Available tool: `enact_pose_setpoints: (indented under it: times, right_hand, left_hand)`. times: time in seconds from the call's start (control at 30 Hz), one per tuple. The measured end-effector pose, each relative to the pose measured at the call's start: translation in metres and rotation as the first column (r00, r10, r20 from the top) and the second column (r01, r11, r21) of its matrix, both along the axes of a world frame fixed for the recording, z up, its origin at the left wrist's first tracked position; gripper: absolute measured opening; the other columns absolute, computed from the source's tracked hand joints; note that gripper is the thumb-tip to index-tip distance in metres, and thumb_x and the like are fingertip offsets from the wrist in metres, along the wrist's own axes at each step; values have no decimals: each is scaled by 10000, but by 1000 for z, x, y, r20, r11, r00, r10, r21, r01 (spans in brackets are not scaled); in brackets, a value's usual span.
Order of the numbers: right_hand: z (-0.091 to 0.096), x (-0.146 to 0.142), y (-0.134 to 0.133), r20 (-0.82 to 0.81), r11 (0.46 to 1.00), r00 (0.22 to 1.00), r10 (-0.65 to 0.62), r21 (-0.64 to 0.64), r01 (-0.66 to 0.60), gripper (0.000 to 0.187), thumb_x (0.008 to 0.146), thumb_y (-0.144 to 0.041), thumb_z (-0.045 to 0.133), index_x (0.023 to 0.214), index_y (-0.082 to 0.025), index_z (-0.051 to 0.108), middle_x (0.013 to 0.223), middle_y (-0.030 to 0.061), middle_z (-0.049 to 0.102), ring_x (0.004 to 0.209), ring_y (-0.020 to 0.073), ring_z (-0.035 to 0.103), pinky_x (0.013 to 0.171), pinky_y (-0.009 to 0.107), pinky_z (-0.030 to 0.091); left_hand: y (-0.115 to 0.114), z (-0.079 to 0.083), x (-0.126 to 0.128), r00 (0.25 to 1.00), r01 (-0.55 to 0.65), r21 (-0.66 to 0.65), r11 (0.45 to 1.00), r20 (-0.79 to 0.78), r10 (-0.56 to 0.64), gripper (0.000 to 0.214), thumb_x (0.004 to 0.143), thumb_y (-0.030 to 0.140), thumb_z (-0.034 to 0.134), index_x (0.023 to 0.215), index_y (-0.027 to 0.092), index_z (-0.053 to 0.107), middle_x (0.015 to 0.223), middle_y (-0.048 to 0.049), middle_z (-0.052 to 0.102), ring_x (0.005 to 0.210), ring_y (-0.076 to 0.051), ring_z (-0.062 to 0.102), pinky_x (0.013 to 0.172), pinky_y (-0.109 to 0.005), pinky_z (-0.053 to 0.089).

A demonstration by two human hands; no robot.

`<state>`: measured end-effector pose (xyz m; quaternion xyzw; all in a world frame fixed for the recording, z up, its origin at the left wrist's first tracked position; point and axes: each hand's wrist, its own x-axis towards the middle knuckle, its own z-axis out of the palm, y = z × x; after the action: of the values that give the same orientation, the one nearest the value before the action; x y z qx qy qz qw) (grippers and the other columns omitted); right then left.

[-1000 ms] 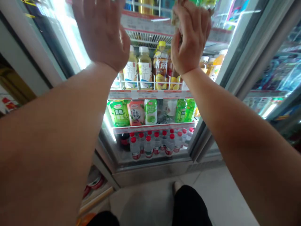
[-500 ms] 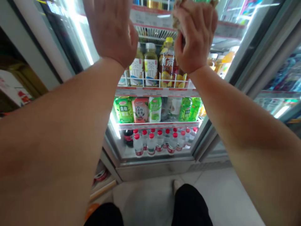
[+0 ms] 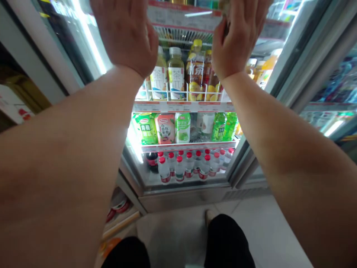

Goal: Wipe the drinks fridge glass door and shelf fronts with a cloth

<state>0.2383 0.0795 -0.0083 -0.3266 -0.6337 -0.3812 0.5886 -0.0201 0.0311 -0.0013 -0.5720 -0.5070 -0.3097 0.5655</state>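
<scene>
My left hand (image 3: pixel 128 35) is raised at the upper left in front of the drinks fridge, fingers stretched upward and cut off by the top edge. Higher on the right, my right hand (image 3: pixel 240 35) is closed on a crumpled brownish cloth (image 3: pixel 224 6), of which only a sliver shows beside the thumb. Behind and between both hands stand tea bottles with white caps (image 3: pixel 176 72) and a brown lemon tea bottle (image 3: pixel 196 70) with a yellow cap. A white shelf edge with price labels (image 3: pixel 181 18) runs between the hands.
Lower shelves hold green drink bottles (image 3: pixel 220 126), a pink-red bottle (image 3: pixel 165 128) and several red-capped water bottles (image 3: pixel 179 169). Metal door frames (image 3: pixel 304 74) flank the fridge. My legs (image 3: pixel 227 242) stand on the tiled floor (image 3: pixel 173 230). An orange object (image 3: pixel 111 245) lies at lower left.
Both hands have shifted slightly up in view, the left one also leftward and the right one rightward. Less of the cloth now shows above the right hand.
</scene>
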Motion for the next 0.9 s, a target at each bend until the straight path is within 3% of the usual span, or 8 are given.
enact_pose_setpoints:
  times: [0.17, 0.33, 0.47, 0.57, 0.67, 0.77, 0.9]
  right_hand:
    - [-3, -2, -7, 300, 989, 954, -7, 141, -37, 512, 912, -205, 498, 1415, -164, 583, 1428, 84, 586, 1305, 325, 515, 1152, 518, 365]
    - [-1, -2, -7, 48, 1000, 999, -24, 16, 24, 571, 877, -138, 496, 1445, -148, 558, 1499, 96, 527, 1396, 338, 425, 1241, 576, 184]
    - [-3, -1, -5, 172, 992, 985, 4, 122, -25, 550, 861, -153, 524, 1408, -155, 585, 1428, 82, 583, 1295, 306, 496, 1213, 531, 264]
    - [-5, -2, -5, 210, 983, 978, 5, 177, -43, 560, 827, -127, 529, 1381, -151, 605, 1395, 79, 602, 1257, 299, 510, 1192, 513, 303]
    - [-6, -3, -5, 204, 984, 979, 14, 169, -50, 572, 816, -105, 525, 1379, -154, 609, 1394, 84, 601, 1254, 294, 503, 1198, 507, 292]
    - [-6, -2, -2, 207, 983, 978, 5, 180, -43, 551, 841, -109, 505, 1381, -145, 607, 1371, 90, 614, 1237, 286, 515, 1193, 505, 301]
    - [0, 0, 5, 209, 977, 978, 12, 204, -56, 525, 861, -109, 469, 1363, -149, 621, 1371, 79, 624, 1268, 263, 520, 1185, 485, 335]
  left_hand:
    - [-3, -1, 4, 998, -24, -26, 999, 56, 25, 618, 1021, 323, 291, 1613, 292, 115, 1645, 79, 74, 1554, -278, 85, 1264, -441, 2]
    - [-3, -1, 3, 1000, 0, -34, 999, 27, 1, 608, 1043, 326, 290, 1618, 258, 104, 1653, 59, 77, 1559, -251, 38, 1202, -278, -191]
    - [-2, -1, 2, 998, -46, -18, 999, 33, 46, 583, 1056, 330, 274, 1609, 296, 92, 1659, 74, 51, 1563, -232, 29, 1125, -206, -301]
    - [-4, -2, 3, 996, -69, -24, 997, 50, 71, 588, 1053, 322, 253, 1609, 317, 63, 1659, 90, 32, 1563, -219, 21, 1162, -238, -253]
    - [-7, -4, 4, 999, -25, 4, 1000, 21, 25, 535, 1081, 372, 204, 1605, 318, 109, 1662, 82, 94, 1564, -206, 52, 1272, -352, -56]
    - [-7, -6, 2, 1000, 5, 41, 999, -12, -5, 528, 1080, 337, 227, 1599, 308, 139, 1656, 67, 136, 1560, -241, 106, 1283, -487, 111]
    - [-6, -7, 1, 997, 66, 67, 996, -48, -62, 536, 1085, 394, 212, 1604, 309, 105, 1664, 54, 116, 1555, -260, 125, 1270, -511, 116]
